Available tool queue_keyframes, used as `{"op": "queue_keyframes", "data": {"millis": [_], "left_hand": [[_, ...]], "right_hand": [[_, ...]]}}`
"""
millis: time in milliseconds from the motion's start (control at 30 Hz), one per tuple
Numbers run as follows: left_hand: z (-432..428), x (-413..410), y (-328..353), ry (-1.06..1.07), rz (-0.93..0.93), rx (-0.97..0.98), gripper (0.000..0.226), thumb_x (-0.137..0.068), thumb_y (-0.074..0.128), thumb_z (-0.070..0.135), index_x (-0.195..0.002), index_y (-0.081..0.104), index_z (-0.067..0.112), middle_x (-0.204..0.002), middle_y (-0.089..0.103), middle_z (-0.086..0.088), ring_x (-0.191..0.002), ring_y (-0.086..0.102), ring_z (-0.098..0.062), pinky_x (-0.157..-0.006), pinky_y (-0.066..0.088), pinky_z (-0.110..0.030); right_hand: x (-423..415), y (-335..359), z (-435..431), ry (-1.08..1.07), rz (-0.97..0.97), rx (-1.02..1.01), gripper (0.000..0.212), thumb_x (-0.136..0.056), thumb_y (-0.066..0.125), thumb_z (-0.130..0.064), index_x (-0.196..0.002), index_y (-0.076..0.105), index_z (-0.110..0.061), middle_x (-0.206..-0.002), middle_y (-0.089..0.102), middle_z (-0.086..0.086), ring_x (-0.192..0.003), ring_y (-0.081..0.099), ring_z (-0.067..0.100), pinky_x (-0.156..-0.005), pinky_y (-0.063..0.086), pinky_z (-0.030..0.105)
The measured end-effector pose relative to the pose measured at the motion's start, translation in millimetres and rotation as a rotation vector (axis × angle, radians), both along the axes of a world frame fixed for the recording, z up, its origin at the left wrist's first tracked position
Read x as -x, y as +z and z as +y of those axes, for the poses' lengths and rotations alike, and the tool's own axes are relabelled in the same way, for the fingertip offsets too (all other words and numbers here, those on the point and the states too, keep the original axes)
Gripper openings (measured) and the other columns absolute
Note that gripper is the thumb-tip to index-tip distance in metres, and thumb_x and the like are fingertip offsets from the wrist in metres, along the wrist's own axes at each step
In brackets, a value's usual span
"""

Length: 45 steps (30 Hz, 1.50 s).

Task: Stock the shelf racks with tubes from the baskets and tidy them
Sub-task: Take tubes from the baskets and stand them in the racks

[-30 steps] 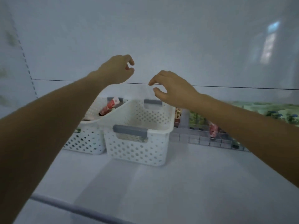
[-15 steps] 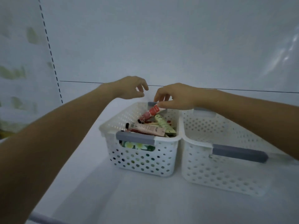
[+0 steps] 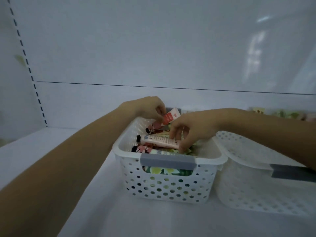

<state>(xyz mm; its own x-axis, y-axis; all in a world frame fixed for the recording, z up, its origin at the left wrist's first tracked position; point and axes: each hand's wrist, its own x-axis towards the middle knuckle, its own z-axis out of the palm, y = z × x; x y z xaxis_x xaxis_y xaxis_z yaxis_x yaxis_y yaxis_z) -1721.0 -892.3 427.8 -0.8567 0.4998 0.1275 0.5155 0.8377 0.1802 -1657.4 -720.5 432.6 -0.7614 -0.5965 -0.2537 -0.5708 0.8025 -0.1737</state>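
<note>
Both our arms reach fwd, bare. L forearm runs from bottom-left up & to the right, wrist bent slightly down. L hand is back-up w/ fingers curled, thumb & forefinger pinching the red-and-white tube partway along. R forearm comes in from the right edge heading left, approx level. R hand is palm-down, lower & nearer to us than the L, fingers bent downward, tips & thumb gripping the pink tube. Hands are near each other, not touching.
</note>
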Motion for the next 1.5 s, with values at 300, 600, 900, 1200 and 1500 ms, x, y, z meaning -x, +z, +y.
{"op": "queue_keyframes", "data": {"millis": [300, 600, 900, 1200, 1500], "left_hand": [[-5.4, -11.1, 13.9, 0.004, -0.075, -0.215, 0.017, -0.089, 0.058, 0.026, -0.094, 0.064, 0.011, -0.094, 0.065, -0.005, -0.084, 0.058, -0.017, -0.079, 0.043, -0.03], [3.7, -33.2, 36.0, 0.102, -0.139, -0.581, 0.025, -0.092, 0.055, 0.023, -0.112, 0.055, 0.008, -0.095, 0.067, -0.005, -0.079, 0.063, -0.013, -0.08, 0.051, -0.029], [90.5, -62.9, 63.9, 0.066, -0.009, -0.669, 0.062, -0.093, 0.053, 0.016, -0.144, 0.02, 0.026, -0.108, 0.057, -0.006, -0.088, 0.061, -0.018, -0.084, 0.052, -0.034], [217.8, -84.8, 68.5, 0.066, 0.014, -0.609, 0.044, -0.094, 0.05, 0.019, -0.136, 0.039, 0.018, -0.092, 0.054, 0.006, -0.079, 0.06, -0.01, -0.082, 0.053, -0.03], [312.0, -113.0, 54.2, 0.193, -0.023, -0.58, 0.023, -0.094, 0.047, 0.01, -0.117, 0.051, 0.011, -0.102, 0.053, -0.01, -0.066, 0.057, -0.015, -0.069, 0.054, -0.028]], "right_hand": [[-6.5, 6.0, 4.8, -0.007, 0.02, 0.332, 0.005, -0.087, 0.057, -0.028, -0.088, 0.062, -0.03, -0.083, 0.063, -0.012, -0.071, 0.058, -0.003, -0.063, 0.043, 0.012], [-1.3, 34.2, 32.6, -0.229, -0.253, 0.951, 0.013, -0.091, 0.053, -0.023, -0.09, 0.062, -0.014, -0.08, 0.069, 0.0, -0.071, 0.067, 0.011, -0.068, 0.057, 0.026], [-12.3, 66.1, 133.8, -0.354, 0.072, 1.175, 0.018, -0.091, 0.055, -0.02, -0.109, 0.053, -0.015, -0.09, 0.06, 0.004, -0.063, 0.063, 0.012, -0.054, 0.053, 0.022], [-29.0, 58.1, 259.4, -0.399, 0.358, 1.025, 0.021, -0.09, 0.056, -0.016, -0.109, 0.047, -0.015, -0.084, 0.061, 0.001, -0.063, 0.061, 0.013, -0.058, 0.054, 0.023], [-37.3, 22.3, 334.3, -0.258, 0.598, 0.697, 0.022, -0.092, 0.05, -0.018, -0.114, 0.053, -0.021, -0.101, 0.053, 0.0, -0.066, 0.057, 0.011, -0.055, 0.046, 0.016]]}}
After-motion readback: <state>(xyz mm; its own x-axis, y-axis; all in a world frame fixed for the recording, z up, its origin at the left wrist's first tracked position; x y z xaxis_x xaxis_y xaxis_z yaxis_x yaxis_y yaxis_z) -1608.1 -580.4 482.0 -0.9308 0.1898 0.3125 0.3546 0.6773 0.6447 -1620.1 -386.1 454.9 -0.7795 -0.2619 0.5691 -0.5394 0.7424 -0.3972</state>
